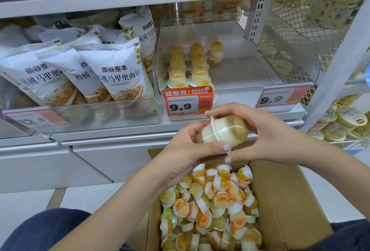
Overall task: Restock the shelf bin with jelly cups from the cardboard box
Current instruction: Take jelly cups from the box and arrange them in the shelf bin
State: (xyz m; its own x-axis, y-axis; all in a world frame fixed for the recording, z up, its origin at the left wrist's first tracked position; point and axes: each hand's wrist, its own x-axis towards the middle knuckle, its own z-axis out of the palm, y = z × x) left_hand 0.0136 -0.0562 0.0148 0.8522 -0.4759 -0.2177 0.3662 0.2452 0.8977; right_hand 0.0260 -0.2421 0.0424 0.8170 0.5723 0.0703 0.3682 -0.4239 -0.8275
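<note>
Two jelly cups (222, 129), pale yellow and joined rim to rim, lie sideways above the cardboard box (290, 200). The box stands open below the shelf, heaped with loose orange-and-white cups (216, 200) lying at all angles. The clear shelf bin (250, 66) holds stacked yellow cups (188, 64) in two rows at its left side.

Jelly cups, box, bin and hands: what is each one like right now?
Held jelly cups: two stacked rim to rim, lying sideways, off the shelf.
Left hand: grips the pale end.
Right hand: holds the amber end.
Cardboard box: flaps open, heaped with loose cups.
Shelf bin: mostly bare, a few stacked cups at its left side.
Bread bags: sealed, leaning back.
</note>
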